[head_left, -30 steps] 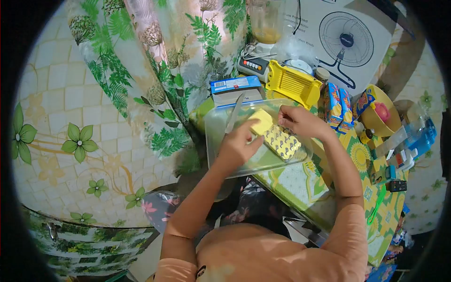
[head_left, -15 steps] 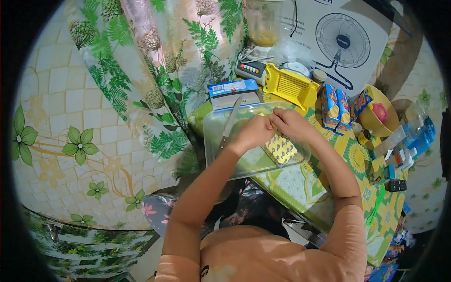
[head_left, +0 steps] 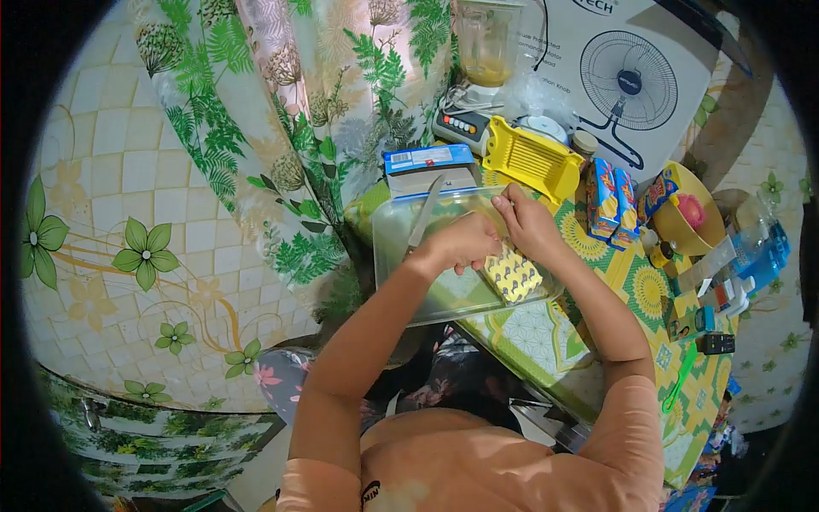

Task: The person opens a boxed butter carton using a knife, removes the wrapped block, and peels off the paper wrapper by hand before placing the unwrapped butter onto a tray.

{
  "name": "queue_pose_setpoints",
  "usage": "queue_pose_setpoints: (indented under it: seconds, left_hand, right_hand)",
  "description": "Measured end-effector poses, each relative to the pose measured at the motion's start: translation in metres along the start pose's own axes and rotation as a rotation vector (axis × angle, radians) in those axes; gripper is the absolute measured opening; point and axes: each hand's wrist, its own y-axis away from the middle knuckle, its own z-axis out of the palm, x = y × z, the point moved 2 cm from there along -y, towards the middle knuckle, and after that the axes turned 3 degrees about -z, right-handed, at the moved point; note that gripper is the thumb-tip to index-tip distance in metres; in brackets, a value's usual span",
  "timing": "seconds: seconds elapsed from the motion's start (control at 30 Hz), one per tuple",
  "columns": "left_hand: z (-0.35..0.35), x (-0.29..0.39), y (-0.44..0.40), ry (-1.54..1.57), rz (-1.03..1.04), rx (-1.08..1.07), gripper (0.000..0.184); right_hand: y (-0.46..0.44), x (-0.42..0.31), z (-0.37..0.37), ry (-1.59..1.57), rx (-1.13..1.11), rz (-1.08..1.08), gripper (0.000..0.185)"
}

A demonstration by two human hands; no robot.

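A block in a yellow patterned wrapper (head_left: 514, 275) lies in a clear plastic container (head_left: 394, 297) in front of me. My left hand (head_left: 467, 242) is closed at the block's left side, fingers curled; what they pinch is hidden. Over the far end of the block, my right hand (head_left: 529, 226) is closed around it with the thumb raised. A knife (head_left: 426, 209) with a brown handle lies across the container's left part, its handle partly behind my left wrist.
Behind the container stand a blue-and-grey box (head_left: 431, 162), a yellow plastic rack (head_left: 533, 160) and a blender (head_left: 486, 51). To the right are blue-and-yellow packs (head_left: 604, 200), a yellow bowl (head_left: 717, 209), small bottles and a green-handled tool (head_left: 679, 380). A fan box (head_left: 627, 81) stands at the back.
My hands were together over the wrapped block and have moved apart. The left went lower along the block's left side; the right shifted slightly back. The view moved a little.
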Motion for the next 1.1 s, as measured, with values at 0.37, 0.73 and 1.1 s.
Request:
queue_pose_setpoints:
  seconds: [0.37, 0.73, 1.1]
  left_hand:
    - [0.017, -0.002, 0.014, -0.055, 0.147, 0.107, 0.018]
    - [0.026, -0.012, 0.009, -0.095, 0.255, 0.245, 0.019]
    - [-0.001, -0.047, 0.041, 0.256, 0.338, 0.392, 0.047]
  right_hand:
    - [-0.006, 0.027, 0.018, 0.04, -0.004, 0.026, 0.035]
    - [-0.009, 0.04, 0.03, 0.112, 0.001, 0.118, 0.034]
    - [-0.008, 0.018, -0.007, -0.376, -0.338, 0.149, 0.034]
